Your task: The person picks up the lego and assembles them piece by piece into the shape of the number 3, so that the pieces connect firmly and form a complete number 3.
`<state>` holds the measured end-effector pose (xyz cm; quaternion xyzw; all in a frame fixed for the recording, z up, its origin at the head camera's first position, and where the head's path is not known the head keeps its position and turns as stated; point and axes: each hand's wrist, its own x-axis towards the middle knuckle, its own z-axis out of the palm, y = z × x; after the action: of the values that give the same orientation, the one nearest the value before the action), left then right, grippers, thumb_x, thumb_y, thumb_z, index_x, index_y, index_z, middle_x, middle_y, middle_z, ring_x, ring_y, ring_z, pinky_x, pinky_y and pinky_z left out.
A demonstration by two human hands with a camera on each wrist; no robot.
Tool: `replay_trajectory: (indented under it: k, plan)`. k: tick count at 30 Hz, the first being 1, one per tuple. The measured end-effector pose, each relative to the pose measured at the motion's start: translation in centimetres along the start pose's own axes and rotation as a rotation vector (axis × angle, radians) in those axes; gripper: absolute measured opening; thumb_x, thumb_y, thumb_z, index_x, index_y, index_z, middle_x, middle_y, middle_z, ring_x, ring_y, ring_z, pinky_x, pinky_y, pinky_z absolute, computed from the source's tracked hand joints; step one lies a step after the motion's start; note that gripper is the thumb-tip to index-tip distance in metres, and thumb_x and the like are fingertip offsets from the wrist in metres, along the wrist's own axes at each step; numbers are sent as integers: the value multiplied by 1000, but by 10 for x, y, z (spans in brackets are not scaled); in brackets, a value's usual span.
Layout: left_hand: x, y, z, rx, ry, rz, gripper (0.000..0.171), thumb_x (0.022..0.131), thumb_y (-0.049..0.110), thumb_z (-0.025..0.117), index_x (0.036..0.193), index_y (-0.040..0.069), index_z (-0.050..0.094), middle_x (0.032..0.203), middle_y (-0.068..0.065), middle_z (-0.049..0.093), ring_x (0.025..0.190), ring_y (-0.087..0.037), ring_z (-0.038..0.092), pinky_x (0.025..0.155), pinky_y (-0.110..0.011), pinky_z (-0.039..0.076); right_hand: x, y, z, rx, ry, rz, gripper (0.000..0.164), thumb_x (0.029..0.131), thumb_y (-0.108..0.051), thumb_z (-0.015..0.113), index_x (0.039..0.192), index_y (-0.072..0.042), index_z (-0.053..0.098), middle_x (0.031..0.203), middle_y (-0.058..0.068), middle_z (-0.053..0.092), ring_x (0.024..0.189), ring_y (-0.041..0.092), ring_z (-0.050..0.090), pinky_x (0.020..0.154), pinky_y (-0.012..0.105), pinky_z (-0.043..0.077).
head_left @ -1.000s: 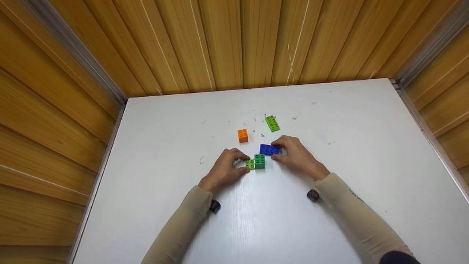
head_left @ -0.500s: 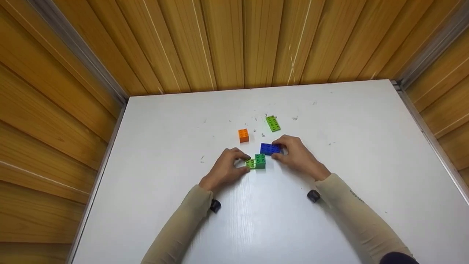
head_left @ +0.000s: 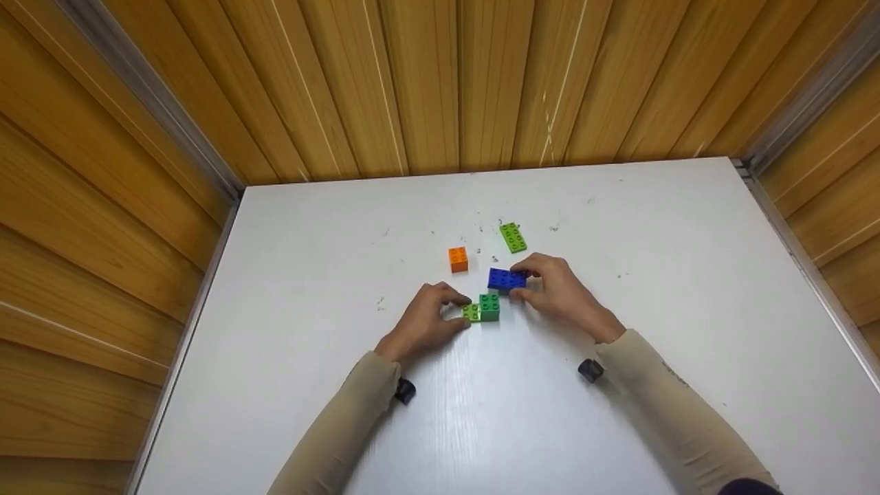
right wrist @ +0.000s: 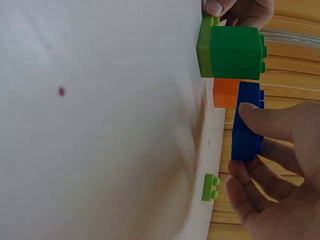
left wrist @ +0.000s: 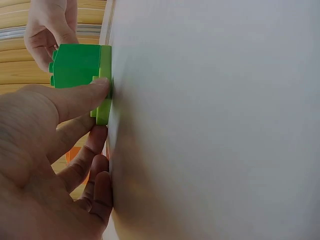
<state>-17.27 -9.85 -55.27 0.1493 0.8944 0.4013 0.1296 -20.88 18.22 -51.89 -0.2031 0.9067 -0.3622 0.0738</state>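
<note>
My left hand pinches the exposed end of a flat lime-green brick between thumb and fingers. That brick lies on the white table, and a taller dark green brick sits on its right end. Just up and to the right, my right hand grips the right end of a blue brick, studs up. The right wrist view shows the blue brick held off the table, apart from the dark green brick. Part of the lime-green brick is hidden under the dark green one and my left fingers.
Behind the hands, an orange brick stands on the white table. A second flat lime-green brick lies farther back and to the right. Wood-look panels border the table at the back and sides.
The blue brick in my right hand has shifted slightly up and away from the dark green brick, so a small gap shows. My left hand keeps its pinch; the view tilts a little.
</note>
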Motion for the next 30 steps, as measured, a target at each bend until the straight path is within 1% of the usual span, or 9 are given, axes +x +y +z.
replay_trajectory:
  k: [3, 6, 13, 19, 25, 30]
  plan:
    - [2, -1, 1, 21, 4, 34, 33, 92, 22, 84, 125, 19, 80, 118, 5, 72, 114, -20, 55, 105, -40, 47, -1, -1, -2, 8, 33, -44, 38, 92, -7, 83, 128, -1, 74, 119, 15, 74, 114, 34, 70, 103, 56, 56]
    - [3, -2, 1, 39, 8, 70, 34, 92, 22, 85, 125, 17, 81, 116, 2, 73, 111, -21, 56, 101, -40, 46, -2, -4, -4, 12, 46, -69, 36, 91, -6, 84, 126, -1, 75, 117, 15, 74, 113, 34, 71, 102, 56, 56]
    - [2, -3, 0, 10, -2, 59, 34, 92, 21, 84, 125, 17, 80, 117, 3, 74, 112, -20, 58, 103, -40, 47, -4, -12, -6, -3, 26, -41, 37, 92, -9, 84, 128, -3, 75, 118, 13, 74, 114, 33, 71, 102, 54, 56]
    - [1, -3, 0, 8, 1, 46, 34, 92, 22, 84, 125, 18, 80, 117, 3, 74, 112, -19, 57, 103, -39, 46, -5, -19, -9, -5, 11, -21, 39, 93, -11, 84, 130, -5, 74, 121, 12, 73, 116, 33, 70, 104, 55, 55]
    - [0, -3, 0, 15, -1, 39, 34, 92, 22, 84, 126, 19, 80, 118, 3, 73, 112, -19, 57, 103, -39, 46, -5, -24, -10, -6, -1, -30, 40, 93, -10, 83, 132, -5, 74, 123, 12, 73, 117, 32, 69, 106, 55, 55]
    - [1, -2, 0, 21, 2, 48, 34, 93, 24, 84, 126, 19, 80, 118, 4, 72, 112, -19, 56, 103, -39, 47, -6, -27, -10, -1, -7, -49, 40, 94, -12, 83, 131, -5, 74, 123, 12, 73, 116, 31, 69, 106, 54, 55]
